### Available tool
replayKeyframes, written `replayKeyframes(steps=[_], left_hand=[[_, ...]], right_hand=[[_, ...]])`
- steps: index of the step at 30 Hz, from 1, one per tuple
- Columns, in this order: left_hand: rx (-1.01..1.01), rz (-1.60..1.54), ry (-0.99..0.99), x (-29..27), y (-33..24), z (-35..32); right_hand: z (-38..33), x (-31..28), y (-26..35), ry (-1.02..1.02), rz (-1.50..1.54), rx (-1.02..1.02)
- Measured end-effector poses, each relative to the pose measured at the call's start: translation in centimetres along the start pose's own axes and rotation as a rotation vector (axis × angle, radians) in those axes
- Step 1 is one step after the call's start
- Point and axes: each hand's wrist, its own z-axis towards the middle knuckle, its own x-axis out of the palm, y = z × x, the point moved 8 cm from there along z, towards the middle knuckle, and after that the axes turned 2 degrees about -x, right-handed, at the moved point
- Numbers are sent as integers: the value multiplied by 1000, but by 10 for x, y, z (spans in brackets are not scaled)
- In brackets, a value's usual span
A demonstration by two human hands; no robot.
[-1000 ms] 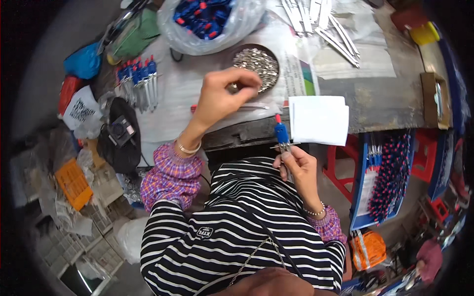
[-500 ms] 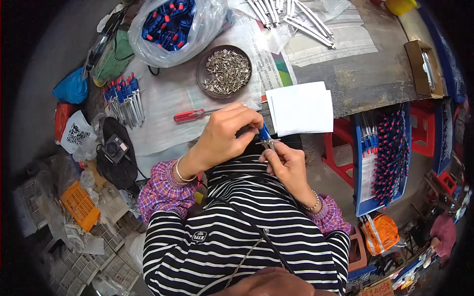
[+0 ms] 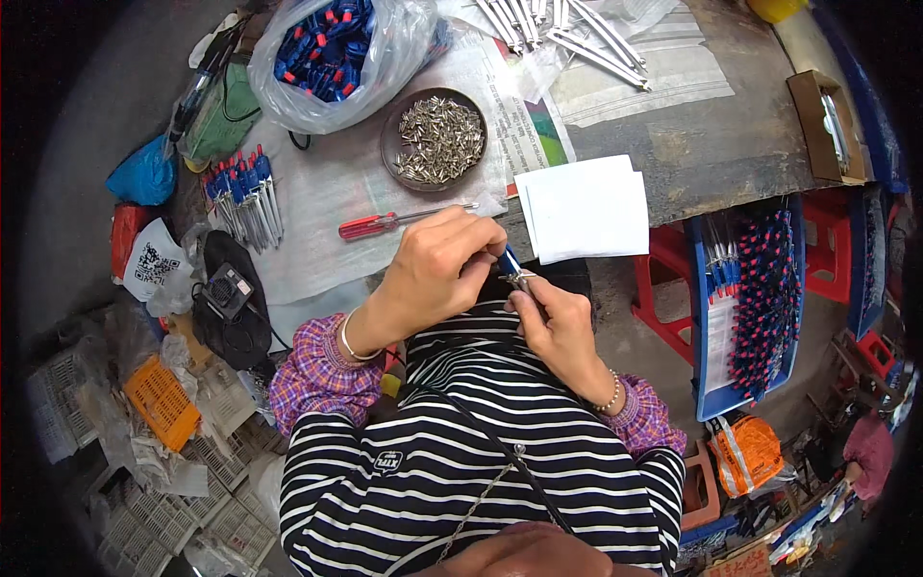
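Both hands meet above my lap, around a small metal piece with a blue handle (image 3: pixel 511 261). My left hand (image 3: pixel 433 267) is closed at the blue end, its fingers bent and partly hiding it. With thumb and fingers, my right hand (image 3: pixel 556 322) pinches the metal part just below. The piece is tilted, and its far end is hidden by my left fingers. Beyond my left hand, a screwdriver (image 3: pixel 363 227) with a red handle lies on the table. A round dish (image 3: pixel 387 154) full of small silvery metal pins stands farther back.
A clear plastic bag (image 3: pixel 399 62) of blue-and-red handles sits at the back. Assembled blue-handled pieces (image 3: pixel 245 202) lie at left. White papers (image 3: pixel 588 216) rest on the table edge; metal strips (image 3: pixel 601 48) lie behind. At right, a blue tray (image 3: pixel 707 385) of similar pieces stands by red stools (image 3: pixel 663 279).
My left hand has shifted slightly toward me and left, and my right fingers have closed in a little around the metal part. Both hands keep hold of the piece.
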Motion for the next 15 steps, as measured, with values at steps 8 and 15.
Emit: replayKeyframes(steps=[8, 15], left_hand=[[-26, 25, -2, 0, -1, 0], [-23, 59, 28, 3, -6, 3]], right_hand=[[0, -1, 1, -27, -25, -44], [-2, -4, 19, -73, -159, -193]])
